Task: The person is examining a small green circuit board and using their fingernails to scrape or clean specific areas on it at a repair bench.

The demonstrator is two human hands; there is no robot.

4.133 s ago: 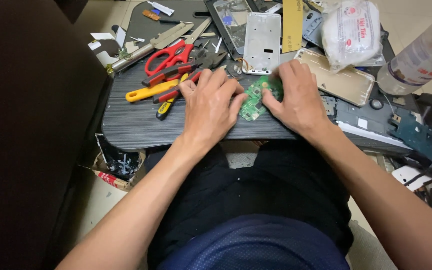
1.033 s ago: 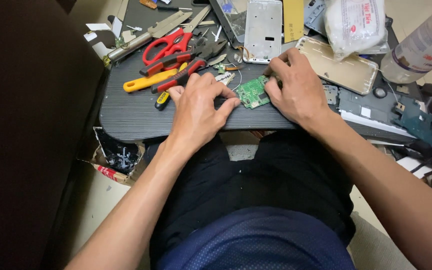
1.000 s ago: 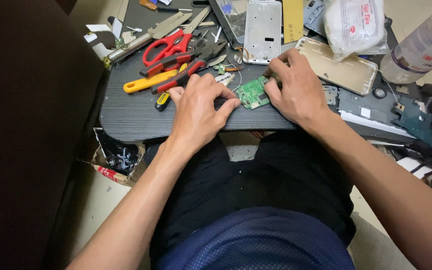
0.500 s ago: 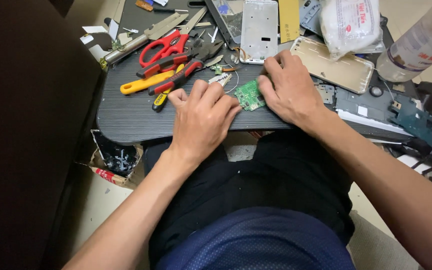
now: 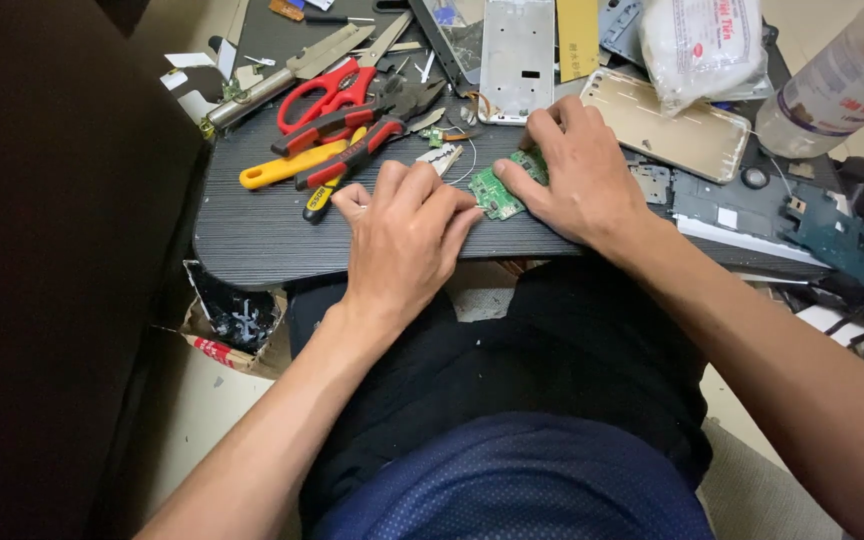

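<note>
A small green circuit board (image 5: 497, 192) lies near the front edge of a dark wood-grain board (image 5: 252, 235) across my lap. My right hand (image 5: 577, 180) grips the circuit board's right side, thumb and fingers pinching it. My left hand (image 5: 407, 235) rests flat on the dark board just left of the circuit board, fingertips touching its left edge. A small silver part (image 5: 440, 158) lies just beyond my left fingers.
Red-handled scissors (image 5: 327, 90), red pliers (image 5: 352, 150) and a yellow-handled tool (image 5: 282, 172) lie at the left. A silver phone frame (image 5: 517, 55), a gold phone back (image 5: 667, 125), a white bag (image 5: 702, 40) and a plastic bottle (image 5: 837, 85) crowd the far side. Dark phone parts (image 5: 832, 235) sit right.
My right hand has shifted slightly and now shows more of the green circuit board. My left hand has slid a little back toward the near edge. The view has tilted slightly.
</note>
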